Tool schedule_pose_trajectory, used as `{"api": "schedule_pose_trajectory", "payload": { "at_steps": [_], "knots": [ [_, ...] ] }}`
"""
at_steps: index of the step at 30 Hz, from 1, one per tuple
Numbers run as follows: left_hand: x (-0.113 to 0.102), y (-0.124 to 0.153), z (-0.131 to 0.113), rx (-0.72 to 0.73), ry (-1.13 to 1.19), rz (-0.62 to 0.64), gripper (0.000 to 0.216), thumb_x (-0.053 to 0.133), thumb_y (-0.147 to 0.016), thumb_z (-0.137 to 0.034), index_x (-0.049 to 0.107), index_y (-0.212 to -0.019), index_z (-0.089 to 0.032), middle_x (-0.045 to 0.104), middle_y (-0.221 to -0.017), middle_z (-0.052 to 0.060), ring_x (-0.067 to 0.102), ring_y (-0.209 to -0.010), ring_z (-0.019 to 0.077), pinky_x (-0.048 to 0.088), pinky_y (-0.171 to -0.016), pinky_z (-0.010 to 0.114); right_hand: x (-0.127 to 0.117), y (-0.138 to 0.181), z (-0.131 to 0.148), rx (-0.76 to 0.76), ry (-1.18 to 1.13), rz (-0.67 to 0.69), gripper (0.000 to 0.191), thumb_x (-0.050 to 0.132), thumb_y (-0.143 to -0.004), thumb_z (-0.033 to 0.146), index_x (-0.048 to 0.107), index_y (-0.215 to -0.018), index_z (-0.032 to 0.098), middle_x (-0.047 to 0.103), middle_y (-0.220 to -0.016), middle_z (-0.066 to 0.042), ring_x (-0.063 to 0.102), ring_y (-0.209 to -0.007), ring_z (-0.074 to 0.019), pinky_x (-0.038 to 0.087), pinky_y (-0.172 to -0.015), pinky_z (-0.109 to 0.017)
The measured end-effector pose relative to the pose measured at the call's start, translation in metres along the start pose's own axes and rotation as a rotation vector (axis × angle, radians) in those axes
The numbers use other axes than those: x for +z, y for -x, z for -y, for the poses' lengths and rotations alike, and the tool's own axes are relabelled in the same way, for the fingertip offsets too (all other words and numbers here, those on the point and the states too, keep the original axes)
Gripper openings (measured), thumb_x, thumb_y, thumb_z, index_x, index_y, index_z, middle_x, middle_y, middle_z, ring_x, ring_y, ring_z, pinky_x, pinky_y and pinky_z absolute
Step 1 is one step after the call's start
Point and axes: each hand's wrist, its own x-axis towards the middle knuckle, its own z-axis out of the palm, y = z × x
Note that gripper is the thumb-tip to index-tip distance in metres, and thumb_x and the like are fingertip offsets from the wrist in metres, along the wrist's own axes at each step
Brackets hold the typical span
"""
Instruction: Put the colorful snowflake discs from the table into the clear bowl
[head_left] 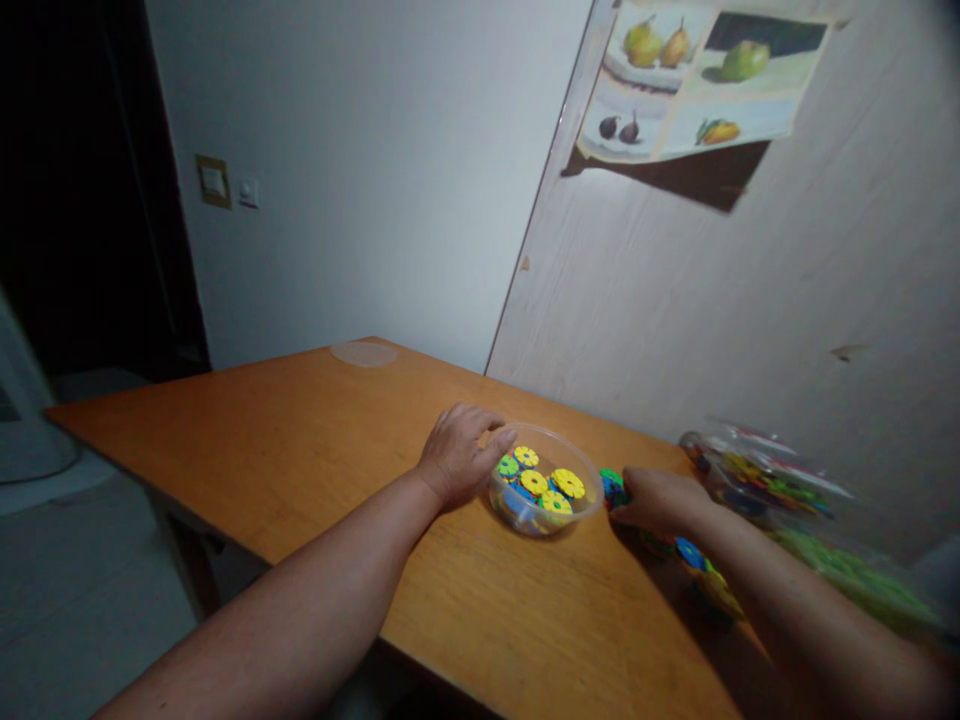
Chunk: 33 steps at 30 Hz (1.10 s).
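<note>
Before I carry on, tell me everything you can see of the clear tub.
The clear tub is round and shallow, apparently plastic, with a rim and no lid on. It stands upright on the wooden table, partly filled with notched discs: yellow and green on top, some blue lower down. The left hand is at its left rim, thumb over the edge.

The room is dim, a cool, soft light paling the white wall while the doorway at left sinks to near-black. A dark shadow lies on the bench beside the right forearm. Plastic bags catch glare; the right edge smears, its upper corner darkened.
</note>
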Motion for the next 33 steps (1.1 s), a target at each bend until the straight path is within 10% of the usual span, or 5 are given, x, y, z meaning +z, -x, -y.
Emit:
{"api": "schedule_pose_trajectory", "payload": {
  "at_steps": [15,27,33],
  "knots": [
    [0.0,0.0,0.0,0.002,0.008,0.012,0.034,0.044,-0.094,-0.047,0.066,-0.095,-0.021,0.068,-0.097,0.005,0.056,-0.093,0.0213,0.042,-0.084,0.037,-0.026,-0.01,-0.017,-0.084,-0.293,-0.151,0.03,0.058,-0.075,0.047,0.061,-0.082,0.018,0.068,-0.08,-0.007,0.062,-0.072,-0.0197,0.039,-0.055,-0.027],
    [0.0,0.001,-0.001,-0.006,-0.001,-0.011,0.032,0.047,-0.093,-0.046,0.067,-0.096,-0.021,0.068,-0.096,0.005,0.056,-0.094,0.0212,0.042,-0.083,0.037,-0.069,0.014,0.085,-0.393,-0.303,-0.179,0.03,0.065,-0.071,0.044,0.063,-0.09,0.02,0.07,-0.086,-0.006,0.06,-0.071,-0.0177,0.039,-0.055,-0.025],
    [0.001,0.001,0.0,-0.01,0.003,-0.001,0.034,0.045,-0.093,-0.047,0.067,-0.096,-0.021,0.068,-0.095,0.006,0.056,-0.094,0.0215,0.042,-0.084,0.037,-0.067,-0.001,0.083,-0.357,-0.26,-0.18,0.036,0.063,-0.074,0.048,0.065,-0.094,0.018,0.071,-0.093,-0.009,0.062,-0.077,-0.0199,0.041,-0.059,-0.026]
  ]
}}
